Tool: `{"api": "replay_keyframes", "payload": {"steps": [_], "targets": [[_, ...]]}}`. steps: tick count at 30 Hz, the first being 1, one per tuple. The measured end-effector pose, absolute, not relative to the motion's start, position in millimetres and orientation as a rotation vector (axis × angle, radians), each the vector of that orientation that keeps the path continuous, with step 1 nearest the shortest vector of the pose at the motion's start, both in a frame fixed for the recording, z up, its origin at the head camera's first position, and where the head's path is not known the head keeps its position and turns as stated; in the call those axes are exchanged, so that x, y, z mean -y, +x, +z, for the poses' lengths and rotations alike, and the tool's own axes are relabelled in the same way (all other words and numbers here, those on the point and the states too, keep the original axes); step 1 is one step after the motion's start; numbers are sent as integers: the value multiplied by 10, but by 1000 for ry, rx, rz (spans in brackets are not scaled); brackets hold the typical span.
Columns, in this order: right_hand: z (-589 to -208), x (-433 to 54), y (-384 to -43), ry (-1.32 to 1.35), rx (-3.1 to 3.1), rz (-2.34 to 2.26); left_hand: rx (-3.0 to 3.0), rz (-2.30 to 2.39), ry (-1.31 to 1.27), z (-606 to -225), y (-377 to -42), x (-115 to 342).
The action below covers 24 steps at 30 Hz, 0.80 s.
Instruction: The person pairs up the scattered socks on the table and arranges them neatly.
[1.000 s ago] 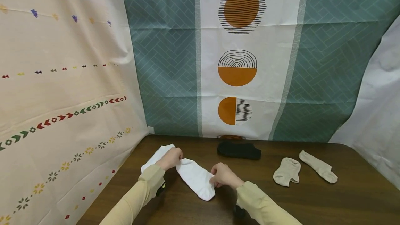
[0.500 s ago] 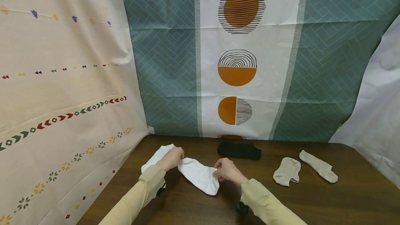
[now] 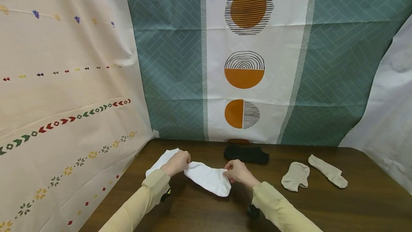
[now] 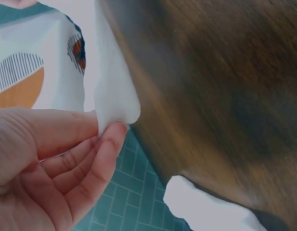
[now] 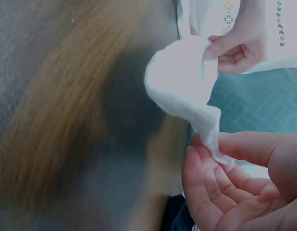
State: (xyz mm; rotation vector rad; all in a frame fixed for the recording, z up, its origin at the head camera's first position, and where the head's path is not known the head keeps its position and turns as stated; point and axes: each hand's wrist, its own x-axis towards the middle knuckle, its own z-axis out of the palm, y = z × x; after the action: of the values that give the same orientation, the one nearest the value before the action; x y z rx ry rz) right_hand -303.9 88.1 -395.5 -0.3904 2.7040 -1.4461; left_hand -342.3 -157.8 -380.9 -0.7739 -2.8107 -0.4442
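Note:
A white sock is stretched between both hands over the dark wooden table. My left hand pinches its left end between thumb and fingers, which the left wrist view shows close up. At its other end, my right hand pinches the upper corner, while the rounded part droops below. Seen from the right wrist, the held sock hangs twisted, its narrow end between thumb and fingertips. A second white sock lies beyond the left forearm, partly covered by the left hand.
On the table, a black sock lies near the back edge. To the right are two beige socks, one short and wide, the other slanting. Patterned cloths hang behind and to the left.
My right hand has moved right and slightly away from me, swinging its end of the white sock up and outward. The left hand has barely shifted.

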Motion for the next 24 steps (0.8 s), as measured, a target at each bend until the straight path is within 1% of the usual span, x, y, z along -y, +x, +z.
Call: {"api": "replay_keyframes", "payload": {"steps": [24], "targets": [[-3906,-1122,-3102,-303,-2810,-1411,2792,-508,-846,-3715,-3309,1391]]}}
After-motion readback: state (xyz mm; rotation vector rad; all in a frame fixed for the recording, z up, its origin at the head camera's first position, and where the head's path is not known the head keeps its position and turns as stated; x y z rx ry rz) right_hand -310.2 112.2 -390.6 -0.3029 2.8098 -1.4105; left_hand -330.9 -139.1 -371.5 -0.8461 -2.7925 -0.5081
